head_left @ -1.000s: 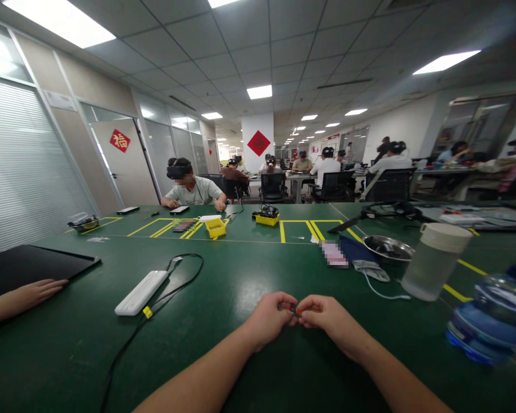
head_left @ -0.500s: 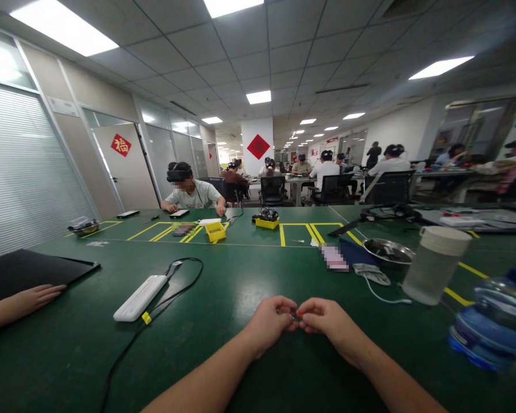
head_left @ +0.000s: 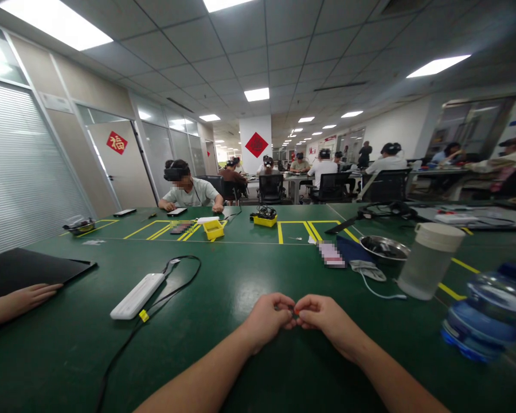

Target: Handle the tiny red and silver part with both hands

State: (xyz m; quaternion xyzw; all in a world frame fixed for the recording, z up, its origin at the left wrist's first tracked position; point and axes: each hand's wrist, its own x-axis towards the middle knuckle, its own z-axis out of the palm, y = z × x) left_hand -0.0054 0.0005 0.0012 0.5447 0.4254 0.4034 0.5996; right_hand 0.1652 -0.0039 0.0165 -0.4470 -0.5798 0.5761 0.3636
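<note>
A tiny, mostly hidden red item (head_left: 297, 312) is pinched by the left hand (head_left: 272, 318) and right hand (head_left: 321, 317); at two o'clock, a frosted, cream-lidded cylindrical bottle (head_left: 427, 267) is seen.

"福" on red diamond sign (head_left: 117, 143), door (head_left: 126, 166); pillar sign (head_left: 255, 145) unclear.

A tiny object (head_left: 297, 313) sits pinched between the fingertips of the left grip (head_left: 269, 318) and the right grip (head_left: 322, 319), held up just above the green desk (head_left: 223, 321). A speck of red-orange shows at the right fingertips. The fingers cover nearly all the rest, so its full shape, its tilt and whether it is one piece or more cannot be made out.
</note>
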